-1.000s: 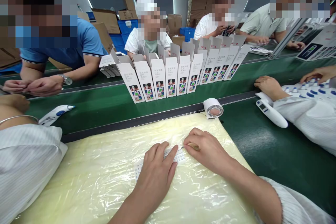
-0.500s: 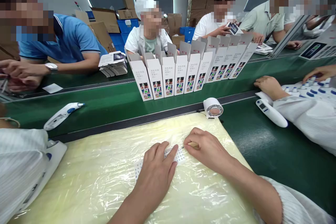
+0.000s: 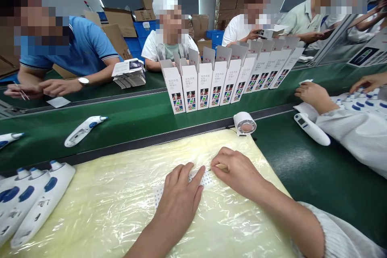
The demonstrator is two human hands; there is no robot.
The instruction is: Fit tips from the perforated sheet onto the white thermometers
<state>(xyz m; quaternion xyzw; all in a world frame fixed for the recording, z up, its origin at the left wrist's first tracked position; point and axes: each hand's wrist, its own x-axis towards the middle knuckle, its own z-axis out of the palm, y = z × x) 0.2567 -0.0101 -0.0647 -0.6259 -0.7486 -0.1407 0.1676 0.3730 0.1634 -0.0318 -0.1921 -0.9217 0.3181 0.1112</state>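
My left hand (image 3: 181, 191) lies flat with fingers stretched out on a small white sheet of round dots (image 3: 207, 179), which looks like a sticker sheet. Part of the sheet is hidden under the palm. My right hand (image 3: 237, 171) pinches a thin tool with a tan handle (image 3: 223, 167). The tool's dark tip is at the sheet's right end, close to my left index finger; whether it touches the sheet I cannot tell. Beneath both hands spreads a pale yellow pad (image 3: 121, 193) wrapped in clear, wrinkled plastic.
Thermometer shells (image 3: 36, 201) lie at the left edge of the pad. Another shell (image 3: 86, 131) lies on the green conveyor (image 3: 136, 123), along with a row of open white boxes (image 3: 204, 84). A small white fan (image 3: 244, 124) stands behind the pad. Co-workers sit opposite and at right.
The boxes and the thermometer shell on the conveyor have shifted right. A co-worker's sleeve at left has withdrawn, uncovering the shells. My hands have hardly moved.
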